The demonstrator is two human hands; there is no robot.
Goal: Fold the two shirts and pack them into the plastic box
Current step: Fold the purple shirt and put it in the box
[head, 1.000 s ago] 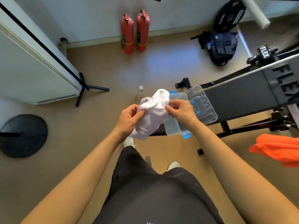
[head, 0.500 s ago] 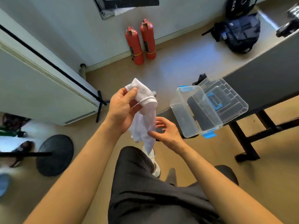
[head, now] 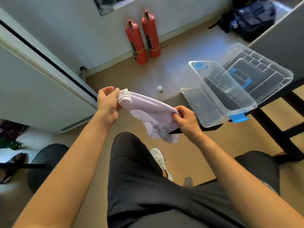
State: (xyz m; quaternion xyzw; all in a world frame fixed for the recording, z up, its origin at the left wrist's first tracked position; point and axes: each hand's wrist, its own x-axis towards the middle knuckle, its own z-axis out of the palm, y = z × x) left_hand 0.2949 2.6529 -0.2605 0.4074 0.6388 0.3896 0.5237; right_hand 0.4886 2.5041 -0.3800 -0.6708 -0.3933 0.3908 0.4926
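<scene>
white shirt (head: 148, 111) stretched between left hand (head: 107, 102) and right hand (head: 185, 120)

left hand (head: 107, 102), right hand (head: 186, 120): pinch grips

The floor (head: 189, 153) is tan, with a pale patch of light near the grey-white wall (head: 65, 30); two red fire extinguishers (head: 137, 43) stand against the foot of this wall. A dark backpack (head: 253, 17) lies on the floor behind a grey padded bench (head: 279, 38); a white panel (head: 32, 89) fills the left side.
</scene>
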